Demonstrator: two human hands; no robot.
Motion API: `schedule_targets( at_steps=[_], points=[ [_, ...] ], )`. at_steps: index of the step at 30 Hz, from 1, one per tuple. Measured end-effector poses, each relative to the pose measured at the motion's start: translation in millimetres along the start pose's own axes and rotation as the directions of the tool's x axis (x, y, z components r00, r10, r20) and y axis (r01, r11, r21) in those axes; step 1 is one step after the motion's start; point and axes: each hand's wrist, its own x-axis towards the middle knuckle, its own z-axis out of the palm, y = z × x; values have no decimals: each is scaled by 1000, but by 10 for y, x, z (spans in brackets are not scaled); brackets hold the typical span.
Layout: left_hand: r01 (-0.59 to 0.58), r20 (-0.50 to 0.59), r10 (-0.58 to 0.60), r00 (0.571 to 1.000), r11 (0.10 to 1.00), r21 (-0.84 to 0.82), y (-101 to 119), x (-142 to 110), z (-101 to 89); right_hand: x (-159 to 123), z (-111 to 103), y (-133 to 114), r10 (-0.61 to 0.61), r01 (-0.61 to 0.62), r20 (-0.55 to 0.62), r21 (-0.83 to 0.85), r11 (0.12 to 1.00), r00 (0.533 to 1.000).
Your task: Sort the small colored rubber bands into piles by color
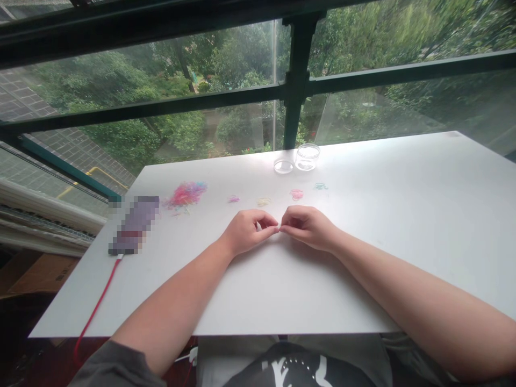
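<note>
Left hand: the bare left hand (248, 231) is over the middle of the table, thumb and forefinger tips drawn nearly together and pointing right. Whether the pinch is fully closed, or on what, I cannot tell.
Right hand: the bare right hand (308, 228) mirrors it, tips narrowed to a near pinch, just beside or touching the left's. Anything held there is too small to make out.
Loose strands: a pink, blue and violet tangled heap of thin, band-like strands (186, 193) lies towards the left of the white flat-topped table (242, 301).
Small clusters: spread beyond the hands, left to right, are a thin purple tuft (233, 199), a pale yellow loose coil (264, 202), a pink looped bunch (296, 194) and a pale green wispy bunch (321, 186). All are apart from one another.
Fingertip work: fine handling, I judge. Best done with light pressure at the very tips, the other fingers curled clear so the meeting point stays in sight.
Wrists: low over the table; resting them should steady the tips.
Risk: strands this thin look easy to flick away or drag; sleeves and knuckles want to pass wide of the clusters.
Clear plastic-looking pots: a transparent round jar (307, 158) and a shallow transparent disc (283, 167) stand near the far edge, well out of elbow range.
</note>
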Motion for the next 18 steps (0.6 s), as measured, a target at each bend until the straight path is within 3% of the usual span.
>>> schedule_targets(
  at_steps=[8, 18],
  points=[
    [-21, -23, 22, 999, 1000, 22, 15, -3, 3, -21, 7, -2, 62, -63, 22, 42, 997, 998],
    [-23, -78, 29, 997, 997, 71, 20, 1, -5, -16, -3, -30, -21, 19, 30, 65, 998, 999]
  ],
)
